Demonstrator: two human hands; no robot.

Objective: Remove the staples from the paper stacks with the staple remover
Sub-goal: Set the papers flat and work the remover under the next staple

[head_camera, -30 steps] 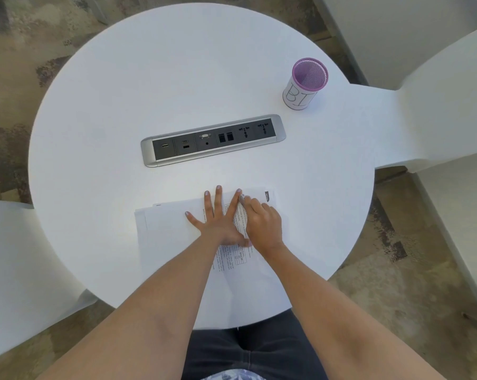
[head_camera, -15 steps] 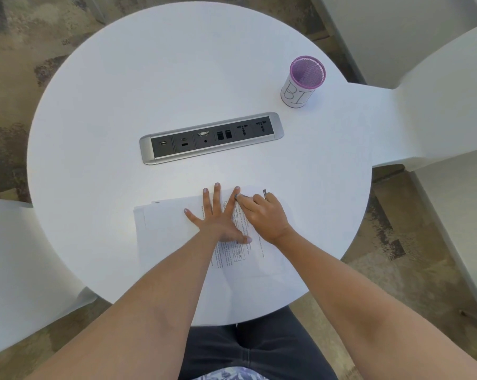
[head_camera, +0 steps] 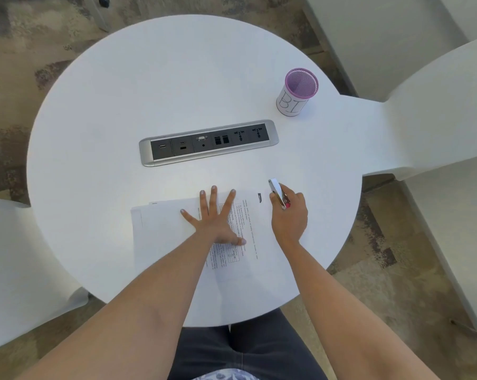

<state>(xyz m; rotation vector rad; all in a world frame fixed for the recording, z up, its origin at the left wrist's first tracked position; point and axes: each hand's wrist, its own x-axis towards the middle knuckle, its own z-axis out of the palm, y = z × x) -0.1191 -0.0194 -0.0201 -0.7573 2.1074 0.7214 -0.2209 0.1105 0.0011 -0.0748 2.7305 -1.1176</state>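
1. The paper stacks [head_camera: 166,237] are pressed flat on the near part of the white table [head_camera: 108,105] by the left hand [head_camera: 214,223], fingers spread straight;
2. The staple remover [head_camera: 278,192] is gripped in the curled right hand [head_camera: 289,215], just beside the stacks' far right corner; it seems to be clear of the paper, though contact cannot be told.

The cup [head_camera: 295,101], well beyond the right hand's [head_camera: 289,215] grip, reads "BI"; print on the paper [head_camera: 163,237] just left of that grip is too small to read.

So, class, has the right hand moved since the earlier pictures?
Yes. The right hand, gripping the staple remover, moved right, past the right end of the socket panel.
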